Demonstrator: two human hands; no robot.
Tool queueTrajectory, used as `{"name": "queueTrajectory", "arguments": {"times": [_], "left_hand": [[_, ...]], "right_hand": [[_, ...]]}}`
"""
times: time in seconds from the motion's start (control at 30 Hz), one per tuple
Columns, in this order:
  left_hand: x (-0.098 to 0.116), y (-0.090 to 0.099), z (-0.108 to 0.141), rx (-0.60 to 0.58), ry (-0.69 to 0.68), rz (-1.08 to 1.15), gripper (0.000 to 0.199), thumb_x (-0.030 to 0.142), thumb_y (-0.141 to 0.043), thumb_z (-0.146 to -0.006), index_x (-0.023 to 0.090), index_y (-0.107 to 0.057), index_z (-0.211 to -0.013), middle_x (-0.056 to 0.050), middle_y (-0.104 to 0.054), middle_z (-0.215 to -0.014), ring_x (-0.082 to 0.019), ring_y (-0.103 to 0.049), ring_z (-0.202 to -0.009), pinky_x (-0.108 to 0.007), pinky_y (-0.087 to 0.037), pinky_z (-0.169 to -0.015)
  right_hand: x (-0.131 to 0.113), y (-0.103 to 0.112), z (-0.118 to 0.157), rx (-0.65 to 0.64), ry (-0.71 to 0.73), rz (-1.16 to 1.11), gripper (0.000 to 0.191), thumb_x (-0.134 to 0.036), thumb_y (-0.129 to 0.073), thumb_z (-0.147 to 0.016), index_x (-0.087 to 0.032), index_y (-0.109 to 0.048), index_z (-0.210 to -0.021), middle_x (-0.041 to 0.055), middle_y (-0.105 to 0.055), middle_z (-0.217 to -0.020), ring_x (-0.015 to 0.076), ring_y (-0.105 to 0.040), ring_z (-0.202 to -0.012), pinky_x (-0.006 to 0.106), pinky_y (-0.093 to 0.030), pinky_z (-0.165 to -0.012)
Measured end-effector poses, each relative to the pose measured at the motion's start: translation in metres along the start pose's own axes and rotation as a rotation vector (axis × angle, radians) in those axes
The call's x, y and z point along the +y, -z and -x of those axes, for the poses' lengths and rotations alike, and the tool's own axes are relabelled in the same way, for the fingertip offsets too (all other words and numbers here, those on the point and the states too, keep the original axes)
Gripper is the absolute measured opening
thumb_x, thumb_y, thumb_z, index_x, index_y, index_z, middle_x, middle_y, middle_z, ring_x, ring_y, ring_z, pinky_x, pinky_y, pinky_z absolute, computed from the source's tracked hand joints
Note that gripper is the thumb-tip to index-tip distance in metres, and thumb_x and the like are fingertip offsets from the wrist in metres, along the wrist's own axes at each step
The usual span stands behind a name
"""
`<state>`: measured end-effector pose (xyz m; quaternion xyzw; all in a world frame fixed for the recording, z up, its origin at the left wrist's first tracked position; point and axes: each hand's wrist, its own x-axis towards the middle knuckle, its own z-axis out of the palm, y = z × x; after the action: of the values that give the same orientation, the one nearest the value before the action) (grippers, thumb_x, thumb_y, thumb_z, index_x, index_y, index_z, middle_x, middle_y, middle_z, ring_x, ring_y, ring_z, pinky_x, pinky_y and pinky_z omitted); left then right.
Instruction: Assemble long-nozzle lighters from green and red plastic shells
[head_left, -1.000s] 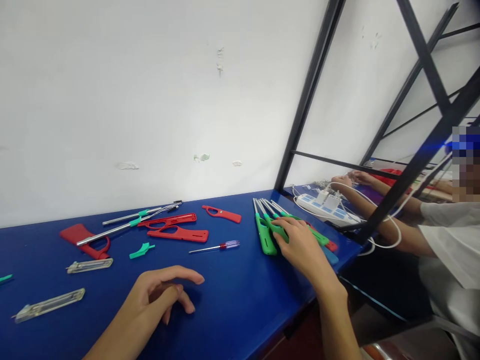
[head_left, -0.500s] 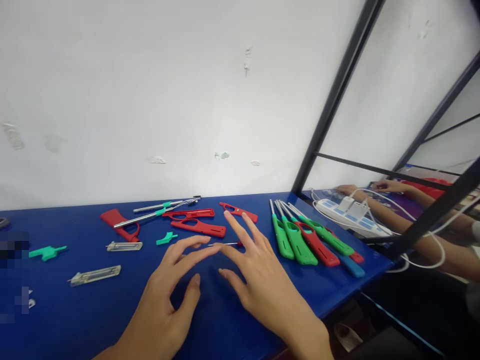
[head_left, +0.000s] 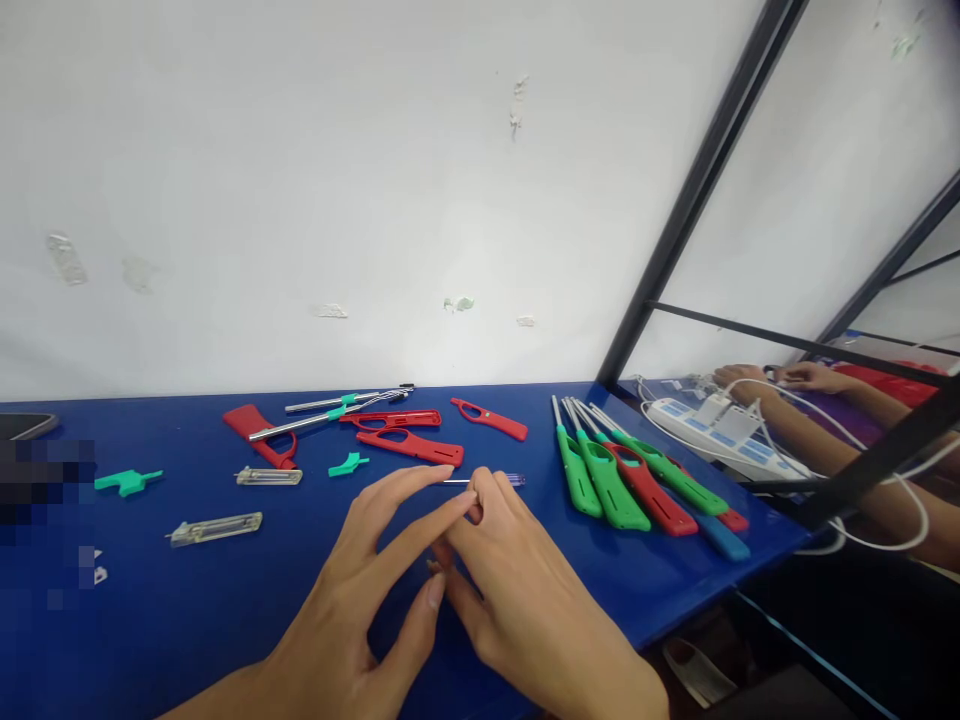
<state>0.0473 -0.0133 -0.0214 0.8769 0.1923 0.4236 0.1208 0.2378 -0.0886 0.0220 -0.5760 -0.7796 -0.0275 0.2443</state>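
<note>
My left hand (head_left: 367,590) hovers over the blue table with its fingers stretched and apart, nothing seen in them. Its fingertips meet my right hand (head_left: 517,580), whose fingers are curled in; what they close on, if anything, is hidden. Just beyond both hands lies a small screwdriver (head_left: 514,480) with a clear purplish handle. Behind it are red lighter shell halves (head_left: 420,447), one further red shell piece (head_left: 491,419) and a red lighter handle (head_left: 255,430) under metal lighter tubes (head_left: 300,425). A small green trigger piece (head_left: 348,465) is left of them.
Clear fuel tanks (head_left: 217,529) and another green piece (head_left: 129,483) lie at left. Several long-necked lighters (head_left: 611,490) are grouped at right, before a black metal frame (head_left: 690,200). Past it are a white power strip (head_left: 727,440), cables and another person's arms (head_left: 825,450).
My right hand's fingers have gone from spread to curled, and both hands have come together. The view has shifted slightly to the left, uncovering the screwdriver's handle.
</note>
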Motion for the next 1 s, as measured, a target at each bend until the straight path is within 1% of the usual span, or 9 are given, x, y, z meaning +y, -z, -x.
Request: {"name": "queueTrajectory", "arguments": {"times": [0.1, 0.2, 0.3, 0.37, 0.47, 0.63, 0.73, 0.83, 1.0], "left_hand": [[0.002, -0.002, 0.001, 0.013, 0.054, 0.053, 0.063, 0.019, -0.048, -0.113, 0.041, -0.045, -0.172, -0.003, -0.048, -0.176, -0.027, -0.051, -0.16, -0.047, -0.048, -0.134], [0.004, -0.005, 0.004, -0.031, 0.086, 0.13, 0.062, 0.027, -0.05, -0.115, 0.042, -0.043, -0.174, -0.006, -0.049, -0.175, -0.031, -0.056, -0.156, -0.05, -0.05, -0.132], [0.004, -0.006, 0.006, -0.055, 0.132, 0.191, 0.059, 0.034, -0.054, -0.115, 0.043, -0.046, -0.172, -0.007, -0.054, -0.17, -0.033, -0.058, -0.154, -0.051, -0.051, -0.131], [0.004, -0.007, 0.006, -0.058, 0.155, 0.197, 0.059, 0.035, -0.055, -0.115, 0.043, -0.046, -0.173, -0.008, -0.055, -0.169, -0.033, -0.06, -0.152, -0.052, -0.052, -0.13], [0.004, -0.007, 0.006, -0.08, 0.175, 0.204, 0.06, 0.034, -0.055, -0.114, 0.041, -0.045, -0.174, -0.01, -0.056, -0.168, -0.034, -0.062, -0.149, -0.054, -0.053, -0.128], [0.004, -0.008, 0.005, -0.121, 0.203, 0.248, 0.056, 0.037, -0.053, -0.116, 0.04, -0.047, -0.172, -0.008, -0.052, -0.171, -0.032, -0.059, -0.153, -0.053, -0.049, -0.132], [0.002, -0.008, 0.004, -0.125, 0.193, 0.299, 0.061, 0.033, -0.054, -0.115, 0.04, -0.041, -0.175, -0.009, -0.048, -0.174, -0.032, -0.054, -0.158, -0.053, -0.046, -0.134], [-0.001, -0.008, 0.001, -0.137, 0.135, 0.371, 0.065, 0.026, -0.058, -0.112, 0.036, -0.042, -0.174, -0.01, -0.052, -0.17, -0.03, -0.055, -0.156, -0.051, -0.046, -0.134], [-0.004, -0.004, -0.004, -0.132, 0.138, 0.391, 0.056, 0.028, -0.057, -0.108, 0.024, -0.058, -0.165, -0.015, -0.061, -0.159, -0.03, -0.06, -0.149, -0.049, -0.05, -0.13]], "right_hand": [[0.0, 0.001, -0.001, -0.032, -0.003, -0.021, 0.032, 0.001, -0.053, -0.098, -0.023, -0.07, -0.11, 0.0081, -0.067, -0.113, 0.0273, -0.065, -0.108, 0.046, -0.064, -0.102], [-0.001, 0.001, -0.004, -0.064, -0.005, -0.043, 0.039, 0.007, -0.049, -0.09, -0.024, -0.07, -0.102, 0.006, -0.068, -0.11, 0.0247, -0.065, -0.106, 0.041, -0.063, -0.099], [-0.003, -0.002, -0.005, -0.097, -0.002, -0.061, 0.048, 0.007, -0.05, -0.089, -0.026, -0.074, -0.113, 0.0063, -0.072, -0.124, 0.0245, -0.066, -0.116, 0.039, -0.061, -0.102], [-0.004, -0.005, -0.005, -0.118, -0.001, -0.062, 0.057, 0.008, -0.05, -0.087, -0.028, -0.076, -0.123, 0.0071, -0.072, -0.132, 0.0259, -0.066, -0.124, 0.042, -0.06, -0.108], [-0.003, -0.009, -0.006, -0.141, -0.004, -0.054, 0.063, 0.008, -0.05, -0.086, -0.027, -0.075, -0.132, 0.0088, -0.073, -0.135, 0.0281, -0.065, -0.128, 0.047, -0.058, -0.114], [0.0, -0.012, -0.009, -0.141, -0.02, -0.042, 0.053, 0.007, -0.05, -0.088, -0.023, -0.077, -0.123, 0.0097, -0.073, -0.126, 0.0278, -0.067, -0.12, 0.045, -0.061, -0.109], [0.003, -0.014, -0.007, -0.119, -0.022, -0.04, 0.051, 0.007, -0.049, -0.087, -0.023, -0.078, -0.116, 0.0093, -0.074, -0.127, 0.0275, -0.067, -0.121, 0.044, -0.061, -0.108], [0.008, -0.022, -0.003, -0.091, -0.003, -0.052, 0.057, 0.008, -0.048, -0.085, -0.024, -0.078, -0.121, 0.0103, -0.075, -0.136, 0.0288, -0.067, -0.129, 0.046, -0.061, -0.112], [0.015, -0.041, -0.002, -0.026, 0.055, -0.046, 0.064, 0.006, -0.044, -0.084, -0.02, -0.077, -0.132, 0.0162, -0.077, -0.132, 0.034, -0.072, -0.124, 0.056, -0.064, -0.106]]}}
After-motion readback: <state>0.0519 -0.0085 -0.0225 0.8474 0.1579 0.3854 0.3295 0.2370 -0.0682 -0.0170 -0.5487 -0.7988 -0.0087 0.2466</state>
